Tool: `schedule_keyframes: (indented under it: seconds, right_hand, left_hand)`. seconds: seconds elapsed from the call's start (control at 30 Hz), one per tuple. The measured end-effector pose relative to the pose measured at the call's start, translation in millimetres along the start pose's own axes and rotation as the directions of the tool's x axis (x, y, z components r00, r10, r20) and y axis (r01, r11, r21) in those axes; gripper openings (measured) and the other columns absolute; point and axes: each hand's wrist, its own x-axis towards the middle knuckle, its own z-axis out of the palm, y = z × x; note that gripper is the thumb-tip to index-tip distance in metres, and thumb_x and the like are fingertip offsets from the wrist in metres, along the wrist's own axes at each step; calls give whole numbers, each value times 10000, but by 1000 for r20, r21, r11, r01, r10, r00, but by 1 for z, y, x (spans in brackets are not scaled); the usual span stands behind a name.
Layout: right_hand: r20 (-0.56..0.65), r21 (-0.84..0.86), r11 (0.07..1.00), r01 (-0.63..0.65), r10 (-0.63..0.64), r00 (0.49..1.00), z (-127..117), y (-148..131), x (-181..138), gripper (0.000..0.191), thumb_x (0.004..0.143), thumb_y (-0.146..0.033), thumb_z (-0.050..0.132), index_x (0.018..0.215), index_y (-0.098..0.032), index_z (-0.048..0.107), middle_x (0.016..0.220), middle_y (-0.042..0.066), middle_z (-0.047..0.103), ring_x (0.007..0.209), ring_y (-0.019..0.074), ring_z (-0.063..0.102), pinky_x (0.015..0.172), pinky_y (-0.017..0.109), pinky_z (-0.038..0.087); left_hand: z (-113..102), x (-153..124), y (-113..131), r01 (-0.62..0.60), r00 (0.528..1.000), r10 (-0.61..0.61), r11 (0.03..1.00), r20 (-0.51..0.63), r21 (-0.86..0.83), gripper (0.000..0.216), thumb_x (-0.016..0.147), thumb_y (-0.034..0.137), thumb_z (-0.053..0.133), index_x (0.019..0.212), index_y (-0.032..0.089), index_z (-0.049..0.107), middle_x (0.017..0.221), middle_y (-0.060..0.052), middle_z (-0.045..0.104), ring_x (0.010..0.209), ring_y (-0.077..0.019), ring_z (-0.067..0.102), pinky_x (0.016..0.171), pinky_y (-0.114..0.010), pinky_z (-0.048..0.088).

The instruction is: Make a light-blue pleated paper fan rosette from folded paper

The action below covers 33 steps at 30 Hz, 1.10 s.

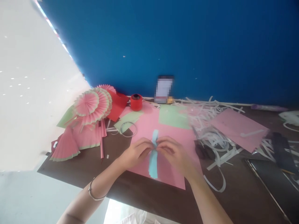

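Note:
A narrow pleated strip of light blue paper stands roughly lengthwise over a pink sheet on the dark brown table. My left hand pinches the strip's middle from the left, fingers closed on it. My right hand pinches the same spot from the right, fingertips touching the left hand's. A metal bangle sits on my left wrist.
Pink pleated paper fans and rosettes lie at the left, with a red tape roll and a wire ring behind. Green sheets, another pink sheet, white paper strips and dark scissors crowd the right. A blue wall stands behind.

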Motion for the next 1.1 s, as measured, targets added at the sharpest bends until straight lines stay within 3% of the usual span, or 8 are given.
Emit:
schedule_keyframes:
  seconds: [0.33,0.73,0.9,1.1]
  right_hand:
    - [-33,25,1000,-3,4,999,3,-4,1,152,844,-295,474,752,-223,571,931,49,601,858,175,578,728,303,488]
    - [-75,14,999,43,-41,996,6,-6,0,171,865,-253,428,733,-214,529,841,40,571,762,153,563,674,277,476]
    - [-72,66,998,1,4,997,5,-8,1,203,874,-307,423,745,-216,551,851,44,586,783,164,572,690,290,480]
    - [-95,127,991,-29,41,995,4,-8,1,230,873,-375,427,825,-218,587,903,57,588,825,173,577,749,315,489]
  left_hand:
    - [1,3,-1,86,996,-87,996,-30,-24,177,867,146,421,873,162,597,872,-73,611,833,-141,582,736,-264,485]
    - [1,6,-5,234,963,-266,912,-50,-336,115,829,235,536,783,155,605,802,-66,633,768,-140,584,686,-256,467]
    - [4,5,-7,293,939,-342,862,-48,-413,144,818,281,556,781,150,605,814,-67,627,774,-144,590,696,-265,472]
    - [5,6,-5,308,937,-347,864,-27,-399,166,820,298,548,783,147,607,815,-73,627,777,-148,590,704,-274,483]
